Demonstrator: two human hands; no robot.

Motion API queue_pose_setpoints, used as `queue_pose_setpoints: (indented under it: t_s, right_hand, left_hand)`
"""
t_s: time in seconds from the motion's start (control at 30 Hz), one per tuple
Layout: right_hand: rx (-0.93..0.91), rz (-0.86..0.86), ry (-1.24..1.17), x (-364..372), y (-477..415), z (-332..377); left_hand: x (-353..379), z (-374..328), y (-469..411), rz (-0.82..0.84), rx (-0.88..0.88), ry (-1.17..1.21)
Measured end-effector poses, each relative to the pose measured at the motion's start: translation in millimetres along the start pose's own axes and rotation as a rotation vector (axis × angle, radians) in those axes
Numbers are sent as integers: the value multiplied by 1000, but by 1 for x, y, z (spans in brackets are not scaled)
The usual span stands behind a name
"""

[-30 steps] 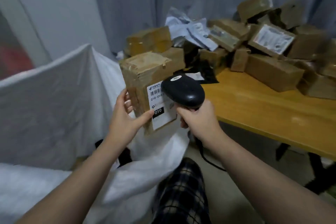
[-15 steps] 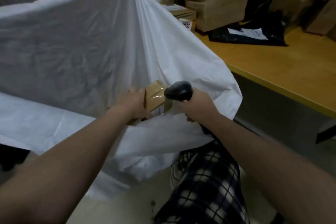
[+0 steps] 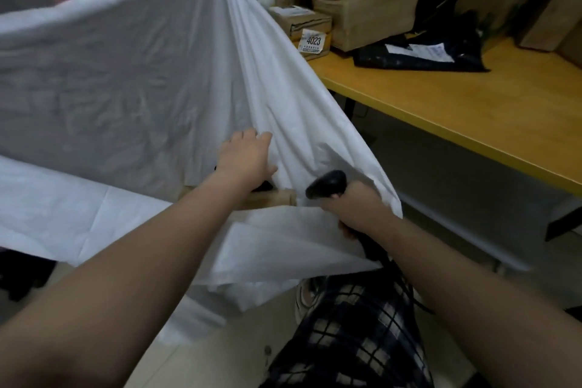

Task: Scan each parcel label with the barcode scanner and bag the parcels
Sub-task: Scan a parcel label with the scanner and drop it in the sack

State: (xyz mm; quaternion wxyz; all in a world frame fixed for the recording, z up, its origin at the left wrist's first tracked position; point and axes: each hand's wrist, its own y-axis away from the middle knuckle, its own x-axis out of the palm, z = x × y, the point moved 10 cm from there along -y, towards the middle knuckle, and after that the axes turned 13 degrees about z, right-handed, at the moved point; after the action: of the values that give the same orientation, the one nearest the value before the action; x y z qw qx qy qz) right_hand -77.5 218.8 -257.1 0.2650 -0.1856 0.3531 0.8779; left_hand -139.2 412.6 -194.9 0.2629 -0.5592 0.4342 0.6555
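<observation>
Your left grip (image 3: 248,161) hangs over the mouth of the white bag (image 3: 132,79). The back of the hand faces up and the fingers are stretched out and loosely spread, holding nothing. The fingertips reach the folds of the bag's far wall, though contact cannot be confirmed.

The parcel (image 3: 272,198), a brown cardboard box, sits inside the bag's mouth just beneath your left wrist. Only a strip of its top shows between the bag's near rim and far wall. Its label is out of sight.

Your right grip (image 3: 356,213) is curled tightly round the handle of the barcode scanner (image 3: 327,183). It sits at the right-hand end of the bag's opening, with the scanner's black head pointing left toward the parcel. The bag's near rim is bunched against this same grip, and it is unclear whether your fingers pinch the cloth too. The scanner's dark cable (image 3: 378,253) drops from under the grip, just right of the bag's lower fold.

To the right of the bag stands the desk (image 3: 472,110). At the desk's back, beyond the bag's right edge, cardboard boxes are piled, one with a label reading 4023 (image 3: 314,42). A black mailer (image 3: 419,57) lies flat just right of that label. Below the bag, your plaid trousers (image 3: 356,331) fill the bottom of the view.
</observation>
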Motion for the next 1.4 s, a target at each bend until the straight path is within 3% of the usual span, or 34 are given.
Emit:
queue_pose_setpoints:
  t_s: [0.27, 0.43, 0.8, 1.17, 1.4]
  right_hand:
    - [-276, -418, -65, -100, 79, 24]
    - [-285, -613, -100, -177, 135, -8]
    - [-171, -927, -285, -289, 225, -120]
    - [-92, -1042, -492, -374, 250, -199]
    - [-63, -910, -649, -413, 219, -216]
  left_hand:
    - [-87, -86, 40, -290, 264, 94]
    - [-125, -172, 52, -357, 433, 98]
    - [-148, -369, 56, -339, 728, 30]
    - [-157, -521, 19, -264, 898, 59]
    - [-179, -600, -42, -235, 862, -47]
